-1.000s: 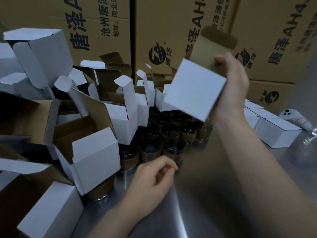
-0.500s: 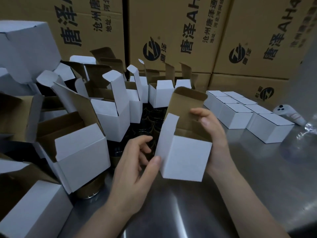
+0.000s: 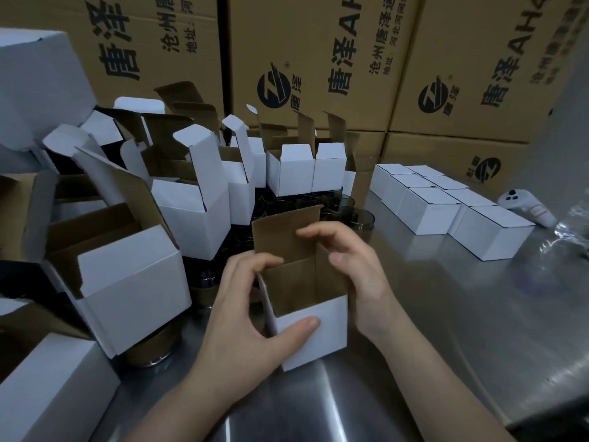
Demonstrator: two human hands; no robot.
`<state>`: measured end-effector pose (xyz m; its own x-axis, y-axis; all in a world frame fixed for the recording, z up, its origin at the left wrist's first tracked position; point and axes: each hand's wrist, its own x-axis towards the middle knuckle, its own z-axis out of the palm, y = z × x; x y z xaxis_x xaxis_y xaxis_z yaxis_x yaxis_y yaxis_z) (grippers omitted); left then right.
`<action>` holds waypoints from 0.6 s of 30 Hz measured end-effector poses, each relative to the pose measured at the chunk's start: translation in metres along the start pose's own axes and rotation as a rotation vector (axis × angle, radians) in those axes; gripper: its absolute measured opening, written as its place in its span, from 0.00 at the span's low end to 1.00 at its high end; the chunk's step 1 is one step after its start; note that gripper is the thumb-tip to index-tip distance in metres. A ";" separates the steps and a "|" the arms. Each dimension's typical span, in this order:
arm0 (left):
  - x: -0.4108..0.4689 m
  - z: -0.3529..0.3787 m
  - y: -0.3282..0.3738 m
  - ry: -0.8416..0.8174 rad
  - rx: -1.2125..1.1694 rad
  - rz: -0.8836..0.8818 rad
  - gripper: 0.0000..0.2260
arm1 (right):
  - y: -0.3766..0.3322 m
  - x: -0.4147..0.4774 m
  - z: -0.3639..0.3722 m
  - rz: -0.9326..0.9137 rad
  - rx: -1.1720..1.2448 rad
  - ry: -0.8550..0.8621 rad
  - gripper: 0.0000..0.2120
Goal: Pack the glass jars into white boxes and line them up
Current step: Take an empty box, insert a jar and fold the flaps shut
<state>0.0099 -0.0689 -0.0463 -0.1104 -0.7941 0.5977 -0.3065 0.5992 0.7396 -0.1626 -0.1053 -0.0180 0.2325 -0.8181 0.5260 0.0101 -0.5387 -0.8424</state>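
In left hand [image 3: 236, 314], white box [image 3: 315, 336] upright, open-topped

A packing workshop: printed shipping cartons [image 3: 318, 59] stacked behind a steel worktable [image 3: 446, 330].

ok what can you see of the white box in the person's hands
The white box is brown card inside, upright over the steel table, its top open and the lid flap standing up at the back. No jar shows in the visible part inside. The left hand grips its left wall, thumb on the front face; the right hand holds its right side, fingers curled over the rim.
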 end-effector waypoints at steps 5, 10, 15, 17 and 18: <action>0.000 0.001 0.000 0.041 -0.063 -0.062 0.24 | 0.005 0.002 -0.002 -0.008 0.055 0.018 0.17; 0.000 -0.002 0.002 0.119 -0.130 -0.106 0.23 | 0.009 0.007 -0.003 0.119 0.111 0.262 0.12; -0.001 -0.006 0.002 0.139 -0.198 -0.151 0.24 | 0.021 0.009 -0.003 0.316 -0.181 0.324 0.17; -0.002 -0.008 0.003 0.147 -0.203 -0.147 0.25 | 0.026 0.008 0.001 0.353 -0.242 0.239 0.18; -0.002 -0.008 0.003 0.152 -0.199 -0.148 0.25 | 0.029 0.007 0.003 0.359 -0.296 0.200 0.20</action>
<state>0.0172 -0.0650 -0.0430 0.0688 -0.8591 0.5071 -0.1161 0.4980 0.8594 -0.1574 -0.1263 -0.0390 -0.0207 -0.9691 0.2456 -0.3189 -0.2264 -0.9204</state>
